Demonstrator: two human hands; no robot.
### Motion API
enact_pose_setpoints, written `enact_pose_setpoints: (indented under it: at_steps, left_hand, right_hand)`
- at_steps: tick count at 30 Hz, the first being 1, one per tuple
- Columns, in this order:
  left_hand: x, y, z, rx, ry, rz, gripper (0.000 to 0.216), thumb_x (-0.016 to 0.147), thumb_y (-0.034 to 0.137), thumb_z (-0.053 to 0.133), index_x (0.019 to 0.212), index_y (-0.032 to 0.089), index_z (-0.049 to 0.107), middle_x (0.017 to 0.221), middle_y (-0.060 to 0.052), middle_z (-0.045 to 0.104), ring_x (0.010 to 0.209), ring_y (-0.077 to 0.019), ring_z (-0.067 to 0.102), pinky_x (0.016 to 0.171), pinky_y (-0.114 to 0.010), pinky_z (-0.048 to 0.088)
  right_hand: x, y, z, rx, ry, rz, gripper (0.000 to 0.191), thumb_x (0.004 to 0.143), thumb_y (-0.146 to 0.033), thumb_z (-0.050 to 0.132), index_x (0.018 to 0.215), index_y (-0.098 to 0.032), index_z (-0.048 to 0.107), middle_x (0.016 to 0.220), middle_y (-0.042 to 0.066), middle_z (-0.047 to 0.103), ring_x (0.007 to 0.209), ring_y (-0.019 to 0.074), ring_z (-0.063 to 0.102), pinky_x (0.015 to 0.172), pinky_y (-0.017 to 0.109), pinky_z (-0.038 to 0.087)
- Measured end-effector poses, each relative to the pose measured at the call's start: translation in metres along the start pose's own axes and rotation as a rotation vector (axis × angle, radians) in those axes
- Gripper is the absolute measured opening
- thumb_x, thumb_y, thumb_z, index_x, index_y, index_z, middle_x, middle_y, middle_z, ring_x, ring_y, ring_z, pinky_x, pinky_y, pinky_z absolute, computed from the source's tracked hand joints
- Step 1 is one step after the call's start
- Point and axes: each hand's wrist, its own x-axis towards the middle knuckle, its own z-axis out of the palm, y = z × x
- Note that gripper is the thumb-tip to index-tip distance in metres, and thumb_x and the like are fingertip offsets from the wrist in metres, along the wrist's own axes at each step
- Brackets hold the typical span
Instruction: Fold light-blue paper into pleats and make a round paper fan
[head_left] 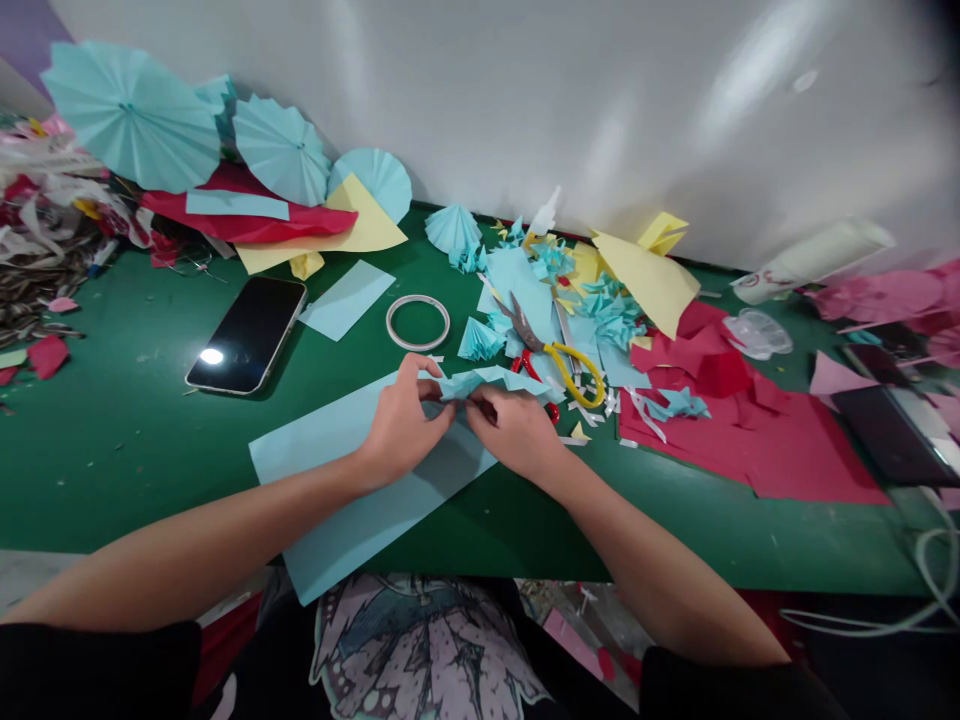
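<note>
Between my two hands is a narrow strip of light blue folded paper [499,377], creased in zigzags. My left hand [405,420] pinches its left end between thumb and fingers. Close beside it, my right hand [514,425] grips the strip nearer its middle, and the rest sticks out to the right. Beneath both hands a large light blue sheet [360,510] lies at a slant, overhanging the table's front edge. Just beyond my right hand rest yellow-handled scissors [574,375] and a red-handled pair [534,370], partly hidden. A roll of tape [418,323] lies past my left hand.
A phone [247,335] lies on the green table [150,450] at left. Pleated blue paper fans [139,120] lean on the wall behind. Blue paper scraps [611,310], yellow paper [649,280] and red sheets [795,450] cover the right side. A white cable [926,560] hangs at far right.
</note>
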Motion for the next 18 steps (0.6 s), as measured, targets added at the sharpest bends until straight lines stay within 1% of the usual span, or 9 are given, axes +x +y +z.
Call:
enact_pose_setpoints:
  at_steps: [5, 11, 18]
  left_hand:
    - [0.0001, -0.0010, 0.0004, 0.000, 0.003, 0.010, 0.030, 0.072, 0.020, 0.057, 0.091, 0.022, 0.035, 0.072, 0.001, 0.066, 0.072, -0.0155, 0.063, 0.065, -0.026, 0.042]
    - [-0.0003, -0.0010, -0.0001, 0.000, 0.004, -0.002, 0.030, 0.071, 0.020, 0.057, 0.091, 0.022, 0.035, 0.071, 0.001, 0.065, 0.072, -0.0159, 0.063, 0.065, -0.026, 0.043]
    - [-0.0011, -0.0004, -0.0006, 0.005, 0.004, 0.001, 0.029, 0.072, 0.020, 0.057, 0.090, 0.022, 0.035, 0.071, 0.000, 0.066, 0.072, -0.0162, 0.064, 0.064, -0.026, 0.042]
  right_hand:
    - [0.0001, 0.0001, -0.0005, 0.004, -0.014, -0.015, 0.017, 0.079, -0.024, 0.047, 0.075, -0.016, 0.062, 0.062, 0.002, 0.061, 0.057, 0.0129, 0.052, 0.056, 0.024, 0.032]
    - [-0.0008, -0.0007, -0.0007, -0.010, -0.014, 0.014, 0.017, 0.079, -0.024, 0.048, 0.079, -0.017, 0.063, 0.062, 0.002, 0.061, 0.057, 0.0130, 0.052, 0.055, 0.024, 0.031]
    - [0.0003, -0.0002, -0.0016, 0.017, -0.007, -0.017, 0.016, 0.078, -0.023, 0.048, 0.075, -0.016, 0.063, 0.061, 0.001, 0.060, 0.056, 0.0122, 0.050, 0.055, 0.024, 0.031]
